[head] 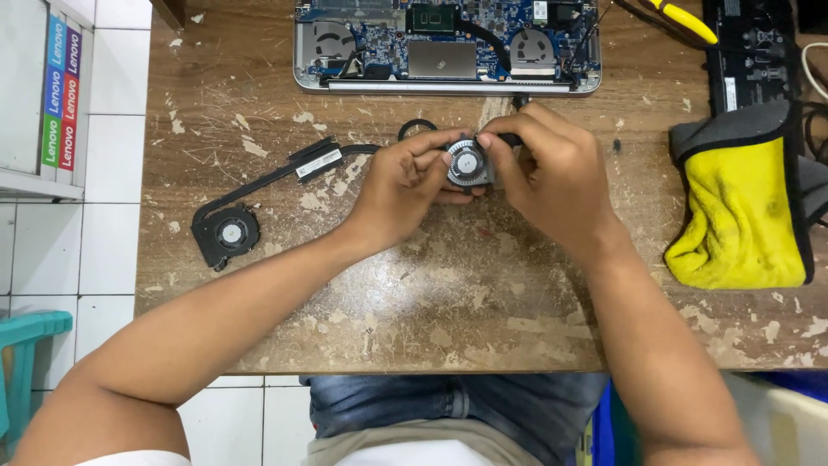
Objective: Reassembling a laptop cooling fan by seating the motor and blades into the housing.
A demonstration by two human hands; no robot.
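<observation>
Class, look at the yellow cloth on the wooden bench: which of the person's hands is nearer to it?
Right. The right hand is just left of the yellow cloth; the left hand is farther left, beyond the small fan both hands hold.

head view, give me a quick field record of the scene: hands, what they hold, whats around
left hand: grips small cooling fan from its left
right hand: grips the same fan from its right
fan position: raised over worn wooden table
left of hands: black fan with heat pipe, lying flat
far edge: opened laptop, circuit board exposed
right: yellow and grey cloth
</observation>
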